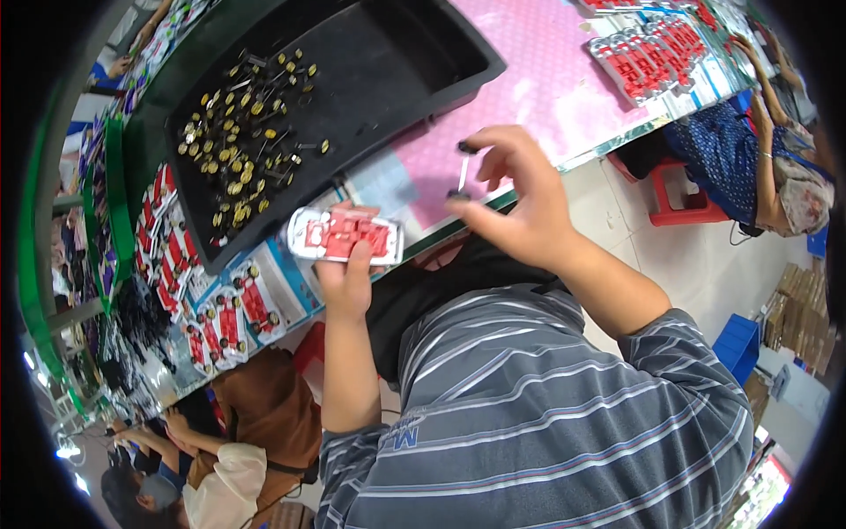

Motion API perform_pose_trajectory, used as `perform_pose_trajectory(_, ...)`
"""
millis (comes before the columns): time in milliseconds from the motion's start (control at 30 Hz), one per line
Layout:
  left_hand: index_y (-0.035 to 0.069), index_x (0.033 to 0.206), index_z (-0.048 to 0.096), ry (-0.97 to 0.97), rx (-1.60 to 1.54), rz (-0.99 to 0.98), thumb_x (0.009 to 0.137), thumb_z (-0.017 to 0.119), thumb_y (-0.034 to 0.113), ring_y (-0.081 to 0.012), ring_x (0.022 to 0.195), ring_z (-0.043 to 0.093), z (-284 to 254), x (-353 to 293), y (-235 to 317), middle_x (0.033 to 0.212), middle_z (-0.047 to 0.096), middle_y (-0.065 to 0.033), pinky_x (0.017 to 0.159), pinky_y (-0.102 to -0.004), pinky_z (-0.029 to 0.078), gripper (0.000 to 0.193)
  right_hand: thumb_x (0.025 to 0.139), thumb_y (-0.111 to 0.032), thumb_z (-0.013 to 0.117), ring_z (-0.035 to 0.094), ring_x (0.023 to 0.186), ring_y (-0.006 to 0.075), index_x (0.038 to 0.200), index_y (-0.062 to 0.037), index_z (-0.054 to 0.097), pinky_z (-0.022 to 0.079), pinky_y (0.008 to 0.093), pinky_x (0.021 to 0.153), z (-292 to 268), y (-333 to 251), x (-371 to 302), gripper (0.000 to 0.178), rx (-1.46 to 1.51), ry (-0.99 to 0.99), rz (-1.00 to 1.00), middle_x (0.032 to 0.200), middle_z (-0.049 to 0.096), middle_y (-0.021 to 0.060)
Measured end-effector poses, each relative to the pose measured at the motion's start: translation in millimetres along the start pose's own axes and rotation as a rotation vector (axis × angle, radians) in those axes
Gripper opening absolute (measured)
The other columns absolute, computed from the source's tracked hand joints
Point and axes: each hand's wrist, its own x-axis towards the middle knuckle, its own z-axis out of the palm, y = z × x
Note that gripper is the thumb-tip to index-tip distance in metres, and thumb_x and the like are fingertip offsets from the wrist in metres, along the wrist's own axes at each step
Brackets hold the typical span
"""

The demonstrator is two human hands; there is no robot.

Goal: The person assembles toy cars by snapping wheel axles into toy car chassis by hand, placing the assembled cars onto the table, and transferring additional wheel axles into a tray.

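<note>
Assembly workshop, long workbench (538, 79), parts tray (379, 57), seated workers (718, 159)

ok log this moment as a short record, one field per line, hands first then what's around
left hand: holding a red-and-white toy car chassis
right hand: holding a wheel axle by its ends, apart from the chassis
black tray: loose wheel axles, many with yellow hubs
lower left: chassis with wheels on the table
upper right: rows of red-and-white chassis

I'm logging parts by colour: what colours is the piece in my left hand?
The piece is red with a white rim, showing best in the head view.
</note>
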Motion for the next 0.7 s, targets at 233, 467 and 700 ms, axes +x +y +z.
perform_pose_trajectory(233,-0.003,0.142,0.036,-0.006,-0.041,0.066,0.099,0.056,0.021,-0.0238,0.117,0.057,-10.2,-5.5,-8.5,0.13,0.054,-0.0178,0.102,-0.0387,0.046,0.053,0.07,-0.012,0.083,0.061,0.093,0.0269,0.121,-0.0042,0.056,0.052,0.0348,0.079,74.9,-9.1,-5.9,0.058,-0.064,-0.283,-0.083,0.112,0.059,0.0129)
perform_pose_trajectory(467,-0.005,0.138,0.041,0.058,-0.004,0.142,0.097,0.062,0.02,-0.0178,0.112,0.056,-6.0,-15.8,-8.0,0.125,0.057,-0.0128,0.1,-0.0331,0.044,0.053,0.07,-0.01,0.083,0.062,0.095,0.0277,0.123,-0.0039,0.056,0.052,0.0351,0.079,82.1,-17.7,-4.4,0.06,-0.096,-0.345,-0.05,0.113,0.06,0.0136)
perform_pose_trajectory(700,-0.004,0.137,0.043,0.053,-0.081,0.131,0.096,0.063,0.021,-0.0171,0.112,0.056,-5.0,-15.1,-8.2,0.124,0.057,-0.0121,0.098,-0.0324,0.045,0.052,0.07,-0.011,0.082,0.061,0.097,0.0333,0.122,-0.0019,0.056,0.054,0.0366,0.08,80.7,-27.0,-5.2,0.059,-0.098,-0.376,-0.039,0.111,0.059,0.0161)
